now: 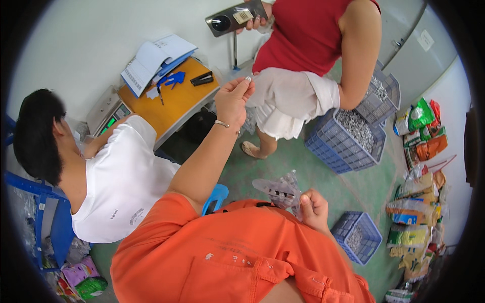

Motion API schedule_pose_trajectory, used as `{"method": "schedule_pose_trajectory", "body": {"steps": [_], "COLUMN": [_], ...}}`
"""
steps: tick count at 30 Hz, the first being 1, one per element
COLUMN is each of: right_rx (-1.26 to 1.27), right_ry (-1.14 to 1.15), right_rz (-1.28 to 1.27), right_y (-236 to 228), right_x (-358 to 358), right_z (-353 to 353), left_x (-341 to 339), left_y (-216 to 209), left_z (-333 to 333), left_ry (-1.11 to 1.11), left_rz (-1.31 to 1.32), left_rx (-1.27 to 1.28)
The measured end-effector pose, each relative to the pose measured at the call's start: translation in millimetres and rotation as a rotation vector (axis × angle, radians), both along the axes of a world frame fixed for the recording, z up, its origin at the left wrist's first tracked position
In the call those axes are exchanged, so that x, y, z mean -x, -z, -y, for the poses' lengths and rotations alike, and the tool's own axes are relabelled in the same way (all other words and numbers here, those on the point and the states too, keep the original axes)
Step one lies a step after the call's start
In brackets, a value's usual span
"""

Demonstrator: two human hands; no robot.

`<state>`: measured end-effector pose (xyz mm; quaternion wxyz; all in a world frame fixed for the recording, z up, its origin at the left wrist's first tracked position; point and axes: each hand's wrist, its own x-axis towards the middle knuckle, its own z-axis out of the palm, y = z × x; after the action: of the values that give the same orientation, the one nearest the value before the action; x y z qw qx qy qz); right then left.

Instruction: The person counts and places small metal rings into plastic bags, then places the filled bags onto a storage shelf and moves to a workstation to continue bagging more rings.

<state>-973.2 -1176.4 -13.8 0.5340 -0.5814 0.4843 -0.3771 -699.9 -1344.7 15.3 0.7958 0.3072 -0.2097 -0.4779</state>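
My left hand [232,101] is raised ahead of me, a bangle on its wrist. Its thumb and fingers are pinched together, with a tiny silvery glint at the tips that is too small to name. Close to my body, my right hand [314,208] grips the edge of a clear plastic bag [279,191]. Small dark pieces show through the bag's film. Behind my left hand stands a person in a red top [308,35], whose hand holds a dark phone-shaped object [235,19] with a pale label.
Blue crates [348,146] of small metal parts stand right, with a smaller crate [356,237] nearer. A yellow table [169,108] bears papers [156,58], a stapler [202,79] and a scale [108,113]. Someone in white [121,177] sits left. Colourful bags [417,207] line the right wall.
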Motion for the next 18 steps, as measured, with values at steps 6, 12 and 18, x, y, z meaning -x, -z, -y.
{"method": "schedule_pose_trajectory", "body": {"steps": [6, 12, 18], "right_rx": [0.016, 0.035, 0.056], "right_ry": [-0.018, -0.016, -0.007], "right_rz": [-0.007, -0.027, -0.026], "right_y": [-3.6, -1.1, 1.5], "right_x": [0.4, 0.9, -0.9], "right_z": [2.3, 3.1, 2.2], "left_x": [-17.2, -26.8, -32.6], "left_y": [-6.1, -0.6, 2.5], "left_z": [13.0, 20.9, 26.4], "left_ry": [-0.071, -0.085, -0.081], "left_rz": [-0.07, -0.114, -0.095], "left_rx": [-0.022, -0.03, -0.039]}}
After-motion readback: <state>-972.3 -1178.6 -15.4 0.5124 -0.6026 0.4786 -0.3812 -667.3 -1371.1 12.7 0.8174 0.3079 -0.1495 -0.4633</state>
